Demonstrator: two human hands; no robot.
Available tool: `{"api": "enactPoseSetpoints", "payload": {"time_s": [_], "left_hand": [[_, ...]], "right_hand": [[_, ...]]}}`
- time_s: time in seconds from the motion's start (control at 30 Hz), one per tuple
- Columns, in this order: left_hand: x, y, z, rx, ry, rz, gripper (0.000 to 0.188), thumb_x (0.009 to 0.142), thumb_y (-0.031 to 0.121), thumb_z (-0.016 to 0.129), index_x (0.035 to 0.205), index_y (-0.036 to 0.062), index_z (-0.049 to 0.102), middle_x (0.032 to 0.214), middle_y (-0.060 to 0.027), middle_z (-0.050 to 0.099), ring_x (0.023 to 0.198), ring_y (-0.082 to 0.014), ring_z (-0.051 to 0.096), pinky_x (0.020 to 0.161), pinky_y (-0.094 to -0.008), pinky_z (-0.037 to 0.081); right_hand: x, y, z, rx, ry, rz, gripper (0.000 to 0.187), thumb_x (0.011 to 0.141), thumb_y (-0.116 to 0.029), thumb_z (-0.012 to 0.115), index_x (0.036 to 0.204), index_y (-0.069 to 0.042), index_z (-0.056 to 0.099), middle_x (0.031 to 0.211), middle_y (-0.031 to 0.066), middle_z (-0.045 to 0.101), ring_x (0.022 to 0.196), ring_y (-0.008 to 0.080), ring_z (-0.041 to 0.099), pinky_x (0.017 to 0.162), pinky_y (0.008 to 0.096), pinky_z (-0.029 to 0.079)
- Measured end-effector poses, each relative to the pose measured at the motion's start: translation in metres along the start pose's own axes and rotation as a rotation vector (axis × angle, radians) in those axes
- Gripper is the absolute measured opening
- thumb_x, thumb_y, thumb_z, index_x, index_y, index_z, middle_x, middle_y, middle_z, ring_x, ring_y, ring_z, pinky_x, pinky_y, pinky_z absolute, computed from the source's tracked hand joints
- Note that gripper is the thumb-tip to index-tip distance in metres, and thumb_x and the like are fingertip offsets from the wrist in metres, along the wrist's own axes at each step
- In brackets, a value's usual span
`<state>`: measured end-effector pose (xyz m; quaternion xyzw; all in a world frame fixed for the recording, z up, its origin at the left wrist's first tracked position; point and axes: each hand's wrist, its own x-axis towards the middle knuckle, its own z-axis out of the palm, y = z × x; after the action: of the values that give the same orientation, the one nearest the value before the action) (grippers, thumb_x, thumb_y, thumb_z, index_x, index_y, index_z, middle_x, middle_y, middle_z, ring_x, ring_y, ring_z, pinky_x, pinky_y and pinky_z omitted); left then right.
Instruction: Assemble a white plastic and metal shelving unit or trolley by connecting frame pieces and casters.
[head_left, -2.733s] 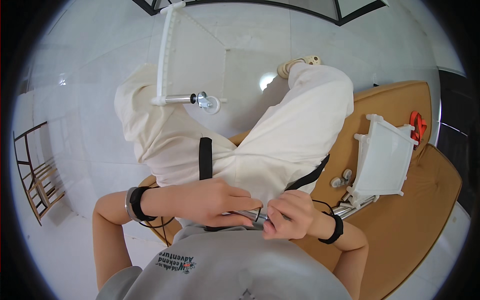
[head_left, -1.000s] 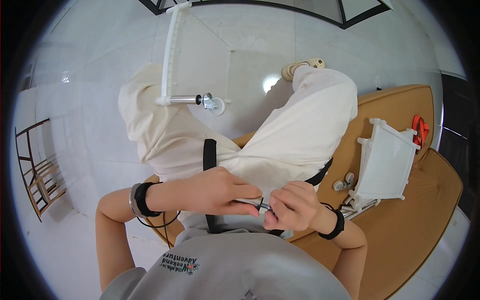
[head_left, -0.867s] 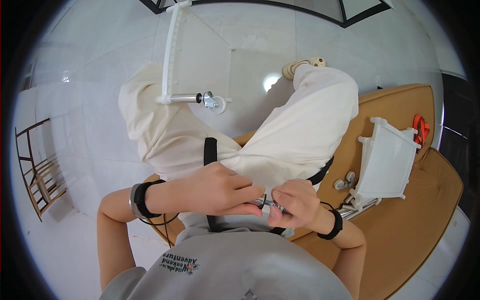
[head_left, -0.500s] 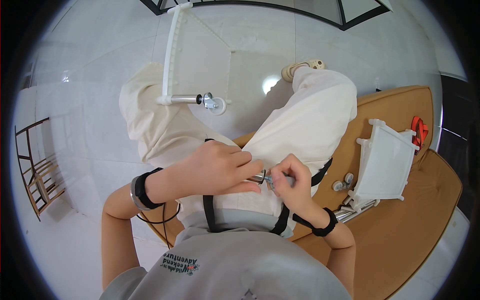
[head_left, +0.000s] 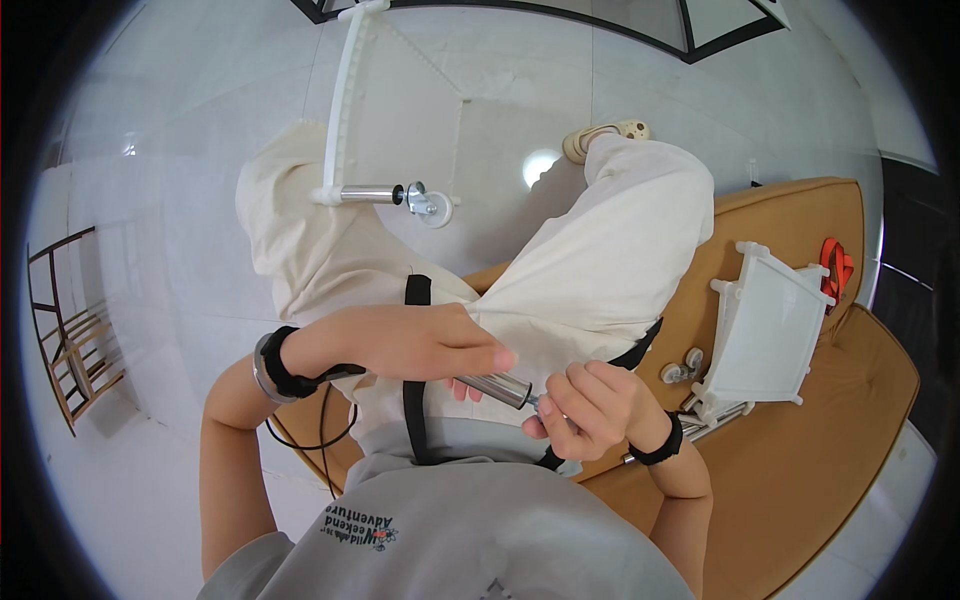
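Above my lap, my left hand (head_left: 435, 342) is closed round a short chrome tube (head_left: 503, 389) with a dark end. My right hand (head_left: 592, 408) is closed over a caster at that end; its metal stem shows between the fingers and the tube, while the wheel is hidden. Beyond my lap, by my left leg, stands a white shelf panel on edge (head_left: 345, 105). From its near corner sticks another chrome tube (head_left: 368, 194), fitted with a white caster (head_left: 430, 206).
On the brown sofa (head_left: 790, 470) to my right lie a white shelf panel (head_left: 765, 325), loose casters (head_left: 683, 367), chrome tubes (head_left: 715, 418) and a red strap (head_left: 837, 270). A black metal frame (head_left: 560, 14) stands far ahead, a brown rack (head_left: 75, 340) far left.
My right hand has turned over and moved slightly nearer to me, its fingers now wrapped round the caster. The tube has tilted down at its right end and shows more.
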<state>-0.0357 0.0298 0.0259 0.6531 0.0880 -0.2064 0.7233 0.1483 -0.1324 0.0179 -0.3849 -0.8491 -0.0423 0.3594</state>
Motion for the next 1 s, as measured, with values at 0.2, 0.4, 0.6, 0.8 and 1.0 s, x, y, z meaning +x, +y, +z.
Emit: {"api": "enactPoseSetpoints", "payload": {"time_s": [0.2, 0.4, 0.6, 0.8, 1.0], "left_hand": [[0.002, 0.024, -0.004, -0.237, -0.281, -0.320, 0.042, 0.097, 0.037, 0.046, 0.088, -0.0007, 0.060, 0.065, -0.0047, 0.058, 0.059, -0.0133, 0.049, 0.057, -0.0295, 0.040], [0.000, 0.002, 0.014, -0.093, -0.111, 0.024, 0.033, 0.093, 0.032, 0.055, 0.091, -0.0014, 0.058, 0.062, -0.0090, 0.052, 0.054, -0.0158, 0.043, 0.053, -0.0319, 0.037], [-0.005, 0.001, 0.028, -0.001, 0.042, 0.183, 0.027, 0.090, 0.026, 0.062, 0.095, -0.0003, 0.058, 0.061, -0.0117, 0.049, 0.053, -0.0244, 0.043, 0.052, -0.0338, 0.039], [-0.010, 0.002, 0.037, 0.582, 0.388, 0.465, 0.034, 0.086, 0.029, 0.065, 0.101, -0.0002, 0.057, 0.067, -0.0078, 0.049, 0.055, -0.0244, 0.053, 0.051, -0.0340, 0.047], [0.009, -0.005, 0.018, 1.000, 0.619, 0.518, 0.037, 0.083, 0.030, 0.065, 0.105, 0.0014, 0.055, 0.068, -0.0059, 0.048, 0.059, -0.0185, 0.055, 0.050, -0.0295, 0.047]], "right_hand": [[-0.003, -0.001, 0.000, -0.013, -0.007, -0.036, 0.022, 0.090, -0.018, 0.056, 0.094, -0.001, 0.042, 0.064, 0.0091, 0.054, 0.049, 0.0166, 0.046, 0.041, 0.0241, 0.033], [-0.002, -0.003, -0.003, 0.072, -0.048, 0.021, 0.019, 0.086, -0.014, 0.056, 0.092, -0.001, 0.042, 0.066, 0.0105, 0.054, 0.048, 0.0164, 0.044, 0.039, 0.0245, 0.033], [0.003, -0.009, -0.004, 0.242, -0.011, 0.235, 0.017, 0.075, -0.010, 0.060, 0.083, -0.001, 0.048, 0.068, 0.0097, 0.054, 0.046, 0.0157, 0.042, 0.039, 0.0252, 0.034], [0.014, -0.018, -0.004, 0.545, 0.074, 0.752, 0.012, 0.076, -0.008, 0.063, 0.077, -0.002, 0.052, 0.060, 0.0059, 0.050, 0.045, 0.0145, 0.044, 0.041, 0.0247, 0.036], [0.024, 0.005, -0.005, 1.164, 0.005, 1.629, 0.027, 0.091, -0.009, 0.053, 0.070, -0.005, 0.038, 0.057, -0.0001, 0.051, 0.051, 0.0039, 0.045, 0.045, 0.0222, 0.036]]}}
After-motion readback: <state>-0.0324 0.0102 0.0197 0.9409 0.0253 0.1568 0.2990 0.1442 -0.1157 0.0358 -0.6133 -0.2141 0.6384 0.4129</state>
